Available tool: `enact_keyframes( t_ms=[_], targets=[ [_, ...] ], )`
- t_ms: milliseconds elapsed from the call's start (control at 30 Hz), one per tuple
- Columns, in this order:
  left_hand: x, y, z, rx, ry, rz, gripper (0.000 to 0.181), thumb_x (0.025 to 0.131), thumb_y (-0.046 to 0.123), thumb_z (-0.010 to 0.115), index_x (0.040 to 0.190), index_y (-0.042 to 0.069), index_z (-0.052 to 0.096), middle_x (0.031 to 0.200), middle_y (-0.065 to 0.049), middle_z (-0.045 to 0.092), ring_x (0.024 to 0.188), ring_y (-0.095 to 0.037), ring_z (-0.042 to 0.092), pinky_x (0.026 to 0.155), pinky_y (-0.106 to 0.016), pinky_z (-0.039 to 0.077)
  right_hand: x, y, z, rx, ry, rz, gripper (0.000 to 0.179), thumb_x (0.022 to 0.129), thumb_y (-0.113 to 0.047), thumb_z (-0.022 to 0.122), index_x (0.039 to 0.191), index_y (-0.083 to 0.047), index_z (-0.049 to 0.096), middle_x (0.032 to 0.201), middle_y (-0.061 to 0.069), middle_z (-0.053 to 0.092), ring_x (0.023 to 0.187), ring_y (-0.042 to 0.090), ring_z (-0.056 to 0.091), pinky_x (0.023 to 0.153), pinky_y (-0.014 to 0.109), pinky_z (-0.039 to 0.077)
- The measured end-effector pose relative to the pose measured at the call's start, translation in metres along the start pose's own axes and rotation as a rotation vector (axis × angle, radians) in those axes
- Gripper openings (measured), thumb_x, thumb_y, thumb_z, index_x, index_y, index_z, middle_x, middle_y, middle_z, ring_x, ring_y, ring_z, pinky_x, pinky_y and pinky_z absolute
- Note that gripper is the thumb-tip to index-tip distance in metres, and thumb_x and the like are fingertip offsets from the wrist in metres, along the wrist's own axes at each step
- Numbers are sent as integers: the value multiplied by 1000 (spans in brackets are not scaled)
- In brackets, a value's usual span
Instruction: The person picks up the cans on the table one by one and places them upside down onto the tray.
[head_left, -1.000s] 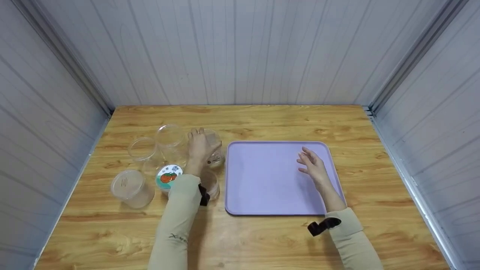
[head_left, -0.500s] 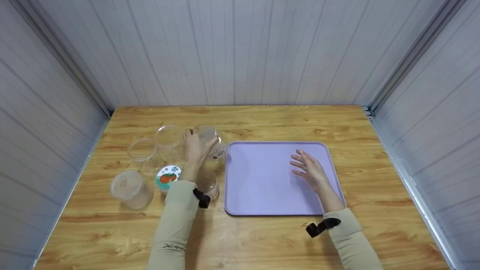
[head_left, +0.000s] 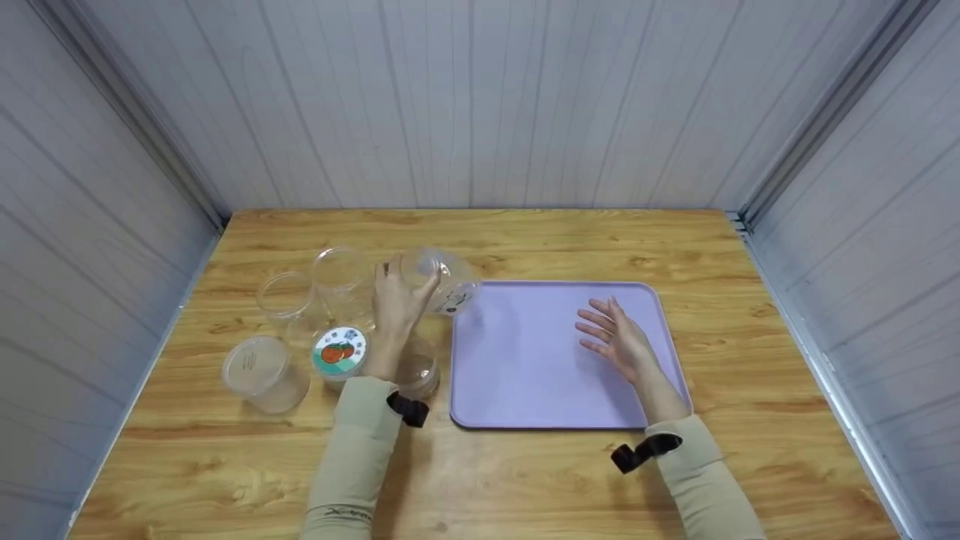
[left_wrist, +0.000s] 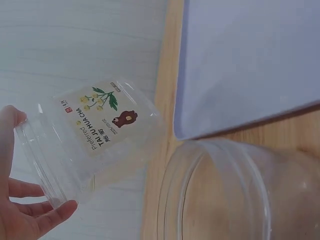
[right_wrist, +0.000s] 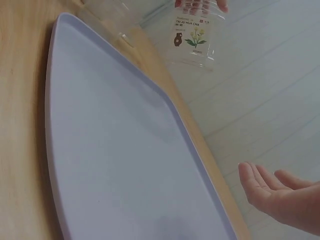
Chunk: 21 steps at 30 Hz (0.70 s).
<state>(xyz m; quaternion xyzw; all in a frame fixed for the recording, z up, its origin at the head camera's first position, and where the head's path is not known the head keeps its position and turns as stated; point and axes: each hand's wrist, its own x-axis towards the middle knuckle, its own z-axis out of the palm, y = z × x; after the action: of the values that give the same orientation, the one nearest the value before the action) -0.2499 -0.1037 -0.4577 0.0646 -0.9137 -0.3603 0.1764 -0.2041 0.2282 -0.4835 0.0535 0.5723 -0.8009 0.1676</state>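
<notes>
Six jars show in the head view: one in the left hand (head_left: 397, 304) and five on the table (head_left: 510, 487). The held jar (head_left: 454, 281) is tilted, thumb and fingers gripping its ridged end; its label, with yellow flowers and a brown bear, reads TAI JU HUA CHA. From the head it overlaps the far left corner of the one purple tray (head_left: 544, 360).

Two open jars stand close together at the back left: a small jar (head_left: 291, 311) and a taller jar (head_left: 343, 289) to its right. Nearer the person are a cloudy jar (head_left: 266, 375) with marks on its top and a jar with a printed lid (head_left: 339, 351), orange fruit on white and green. One low jar (head_left: 424, 371) sits between the left wrist and the tray, partly covered by that wrist.

One right hand (head_left: 619, 337) hangs over the tray's right half, fingers spread and relaxed. Two pale sleeves each meet a black wrist strap: left strap (head_left: 409, 410), right strap (head_left: 646, 452). Three panelled walls enclose the table, the back wall (head_left: 480, 105) behind it.
</notes>
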Motion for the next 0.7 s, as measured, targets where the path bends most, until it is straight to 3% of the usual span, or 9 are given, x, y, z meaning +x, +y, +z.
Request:
enact_keyframes(
  t_ms=[167,433,700],
  targets=[
    [-6,6,0,-77,16,-5,72,75,48,61,125,-1,47,112,-21,47,102,-31,46,90,-38,40,0,1,0,26,-16,-3,62,95,-44,25,140,-1,17,140,22,23,124,36,29,98,45,30],
    [-16,14,-2,-180,7,-12,73,76,49,61,125,-3,46,108,-19,49,91,-28,51,79,-37,45,0,3,2,96,-64,-20,66,94,-48,23,141,-3,16,141,21,21,125,37,27,100,49,26],
    [-25,16,2,-358,26,-16,65,78,40,62,123,-4,48,102,-15,51,87,-24,48,73,-34,43,1,2,7,113,-92,-46,65,94,-47,23,141,-2,14,142,21,18,126,38,24,100,51,25]
  ],
)
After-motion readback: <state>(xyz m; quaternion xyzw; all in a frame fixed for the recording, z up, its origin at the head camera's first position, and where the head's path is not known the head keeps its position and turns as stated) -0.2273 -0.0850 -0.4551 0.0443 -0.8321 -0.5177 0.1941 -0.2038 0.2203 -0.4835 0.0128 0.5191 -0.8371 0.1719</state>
